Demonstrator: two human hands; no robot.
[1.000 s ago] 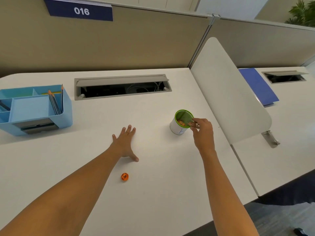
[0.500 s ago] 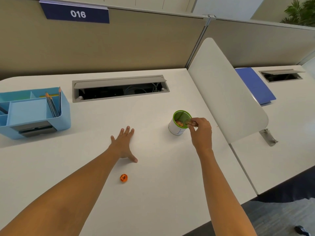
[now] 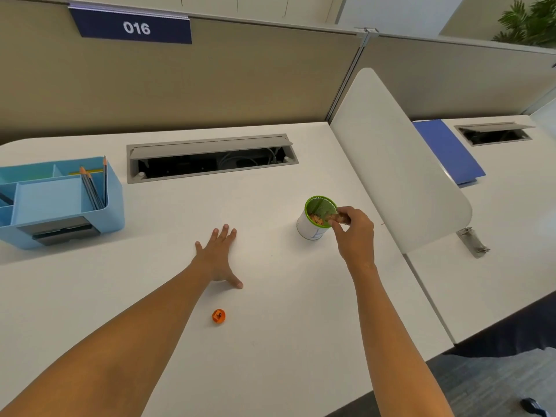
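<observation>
- R hand (image 3: 355,233) at right edge of green-rimmed cup (image 3: 310,231). Its fingers (image 3: 339,212) are curled, pinching a small brownish bit (image 3: 341,218) at the rim. Too small to ID; prob. same stuff as the orange-brown scraps (image 3: 317,218) inside the cup.
- Cup upright on white surface (image 3: 270,356), right of centre. Near white divider panel (image 3: 397,164), not touching it.
- Key relation: cup mouth lies just left of and below the R fingertips. Bit sits about on the rim line; cannot tell if inside or outside it.
- Judgement: letting go calls for a small shift left toward mouth centre first, else the bit may land on the surface.
- L hand (image 3: 218,257) flat, palm down, fingers straight and spread, holding nothing. Well apart from cup.
- Orange sharpener (image 3: 218,316) lies on surface near L thumb, on the person's side of it, not touching. L hand clearly nearer to it than R.
- Rest: blue organiser (image 3: 115,206) w/ pencils (image 3: 93,188) far left; cable hatch (image 3: 210,158) at back, lid up.
</observation>
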